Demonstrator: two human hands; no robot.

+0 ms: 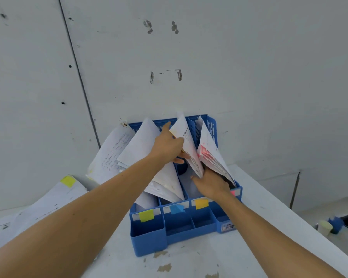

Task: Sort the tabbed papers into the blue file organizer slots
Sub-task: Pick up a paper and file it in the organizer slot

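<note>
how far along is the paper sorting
Done: paper stacks stand in several slots of the blue organizer. In hand: the left hand grips a sheet over the orange-tabbed slot, the right hand at its lower edge. Left: loose papers with a yellow tab lie on the table beside it.

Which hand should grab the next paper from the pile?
Probably the left hand, once it lets go of its sheet: the pile lies on its side. The right hand is across the organizer, farther away.
</note>
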